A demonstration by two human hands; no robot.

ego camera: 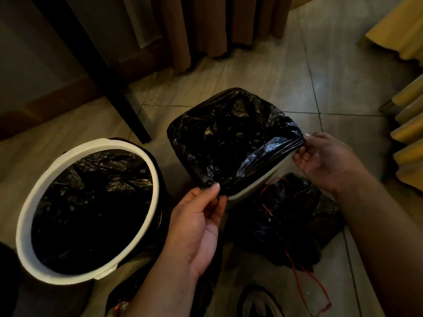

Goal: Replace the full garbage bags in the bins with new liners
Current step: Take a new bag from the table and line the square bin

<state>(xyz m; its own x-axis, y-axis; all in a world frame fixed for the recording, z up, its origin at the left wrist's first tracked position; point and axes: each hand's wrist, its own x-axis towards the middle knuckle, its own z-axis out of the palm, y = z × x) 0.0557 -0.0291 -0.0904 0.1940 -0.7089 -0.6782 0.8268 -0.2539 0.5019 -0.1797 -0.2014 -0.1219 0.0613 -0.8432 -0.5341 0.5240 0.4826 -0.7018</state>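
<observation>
Glossy black liner (229, 138) across square bin (242, 193), lined round white bin (25, 220) beside.

Brown curtain (206, 26), black table leg (109, 83), yellow fabric (407, 124) at right, shoe (258, 302) on tiled floor (332, 65)

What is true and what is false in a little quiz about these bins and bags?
1. Both the left hand and the right hand pinch the black liner on the square bin. True.
2. The round bin has a red rim. False: its rim is white.
3. A full bag with a red drawstring lies on the floor. True.
4. The round bin has no liner. False: a dark liner sits inside.
</observation>
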